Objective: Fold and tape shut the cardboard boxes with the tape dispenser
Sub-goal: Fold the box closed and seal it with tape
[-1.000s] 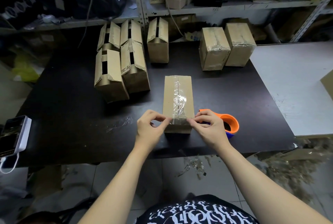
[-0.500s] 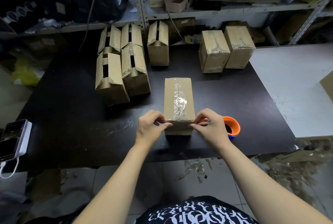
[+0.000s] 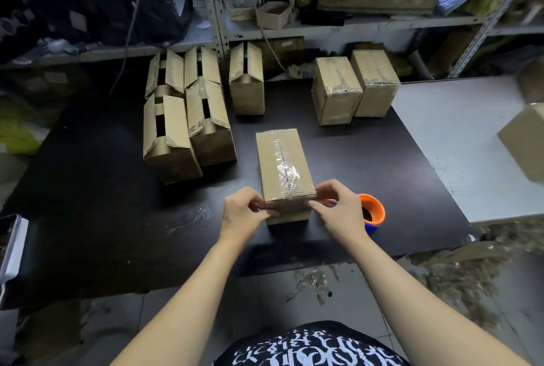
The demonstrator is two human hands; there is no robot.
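Both hands, left hand [image 3: 243, 212] and right hand [image 3: 338, 208], are pinching the tape [image 3: 284, 171] end with closed fingers, pressing it down the box [image 3: 282, 165]'s near face to seal the seam.

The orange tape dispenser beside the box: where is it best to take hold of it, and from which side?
Grip the orange tape dispenser by its round orange rim, coming from above and the right. It lies on the black table with its open ring facing up, and the right hand and the taped box crowd its left side, so the right side looks free.
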